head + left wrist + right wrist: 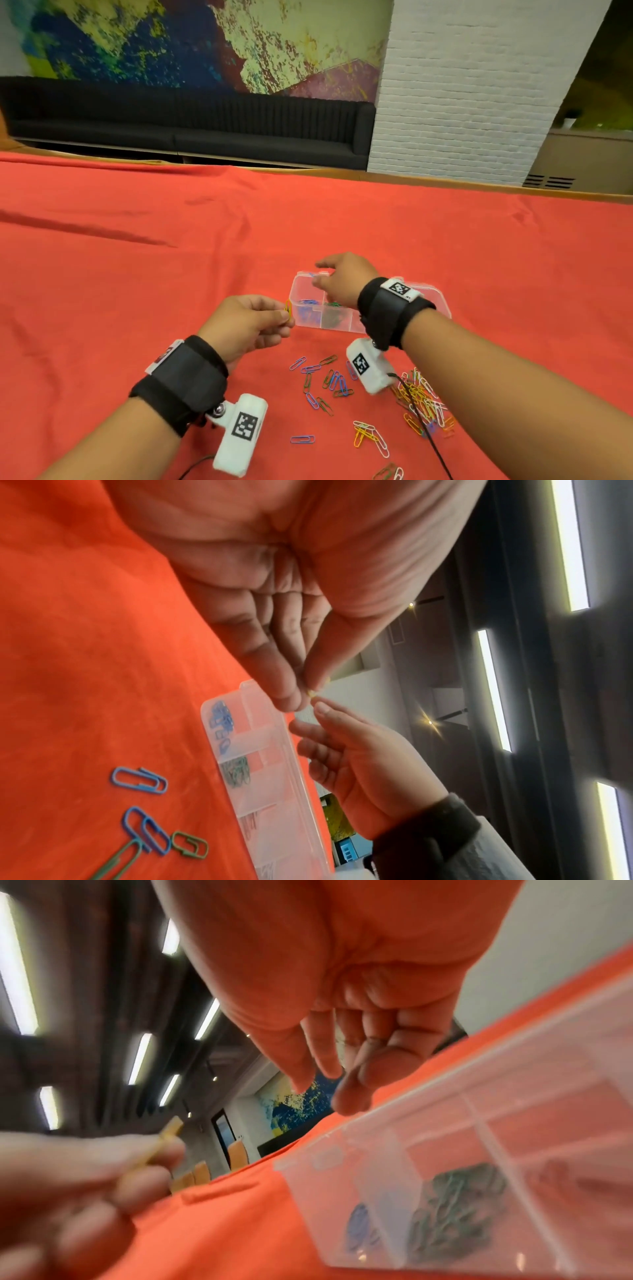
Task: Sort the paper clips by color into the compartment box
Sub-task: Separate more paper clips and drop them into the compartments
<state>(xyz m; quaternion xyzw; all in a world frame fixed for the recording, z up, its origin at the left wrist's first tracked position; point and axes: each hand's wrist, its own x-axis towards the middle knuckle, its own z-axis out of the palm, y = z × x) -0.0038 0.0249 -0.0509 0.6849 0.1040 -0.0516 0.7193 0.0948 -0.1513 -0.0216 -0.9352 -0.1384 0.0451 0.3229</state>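
**Yellow clip awaiting deposit**

The left hand [246,322] is pinching a yellow wire paper clip [288,309] beside the clear plastic compartment box [346,325], probably staging a drop; the right hand [337,281], fingers loosely spread and empty, is hovering over it

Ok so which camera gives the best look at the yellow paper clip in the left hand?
The head view: the yellow paper clip stands clear of the left hand, its loop visible beside the compartment box. The right wrist view shows it blurred, edge-on. The left wrist view shows only a yellow speck between the fingertips.
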